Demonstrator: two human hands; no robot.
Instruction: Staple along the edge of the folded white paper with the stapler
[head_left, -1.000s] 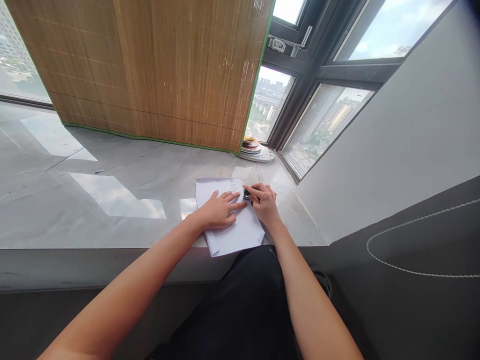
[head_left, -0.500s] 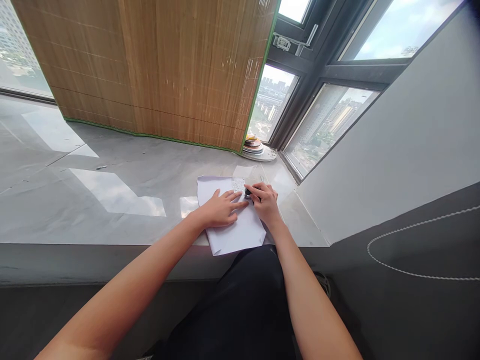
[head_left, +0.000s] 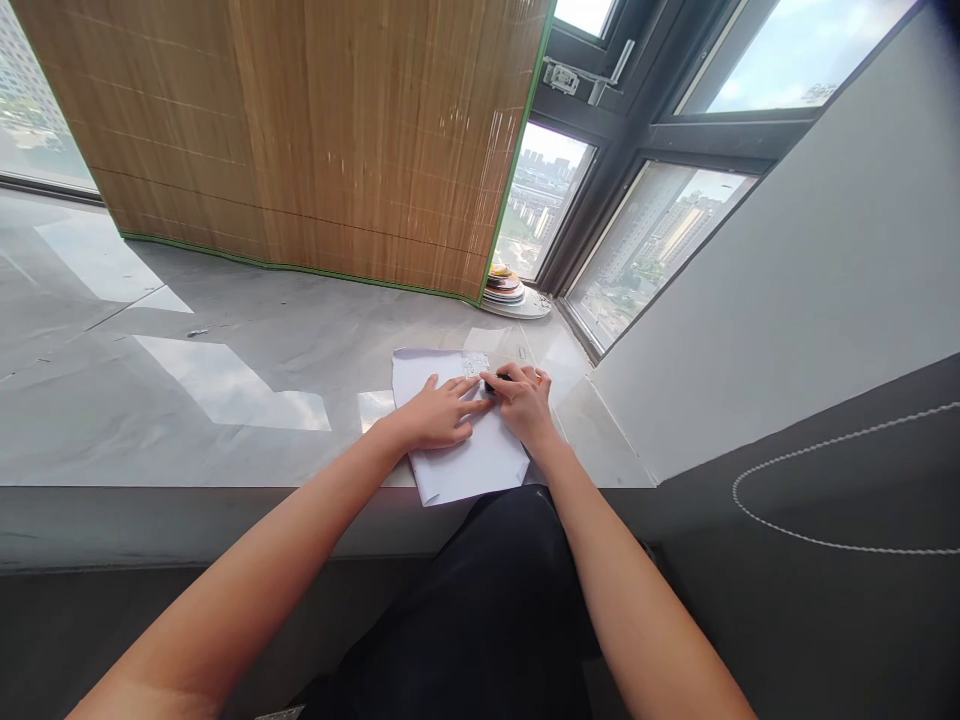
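White paper point(head_left: 474, 470) lies on the grey marble-look sill, its near edge reaching past the sill's front. My left hand point(head_left: 441, 413) rests flat on it with the fingers spread, touching the sheet. At the paper's upper right, my right hand point(head_left: 527, 402) is closed around a small black object point(head_left: 495, 383). An orange bit point(head_left: 538, 379) shows by its fingers; the object's exact kind is mostly hidden by the hand. Just above the fingertips, a patch of fine dark marks point(head_left: 475, 363) shows on the paper's top part.
A bamboo blind point(head_left: 322, 150) with green edging hangs down to the sill point(head_left: 247, 450). Stacked plates or discs point(head_left: 517, 302) stand in the window corner. A white wall point(head_left: 750, 270) slopes at the right, and a beaded cord point(head_left: 795, 540) loops there.
My right hand has turned slightly around the black object, and an orange bit now shows by its fingers. The left hand and the paper hold their place.
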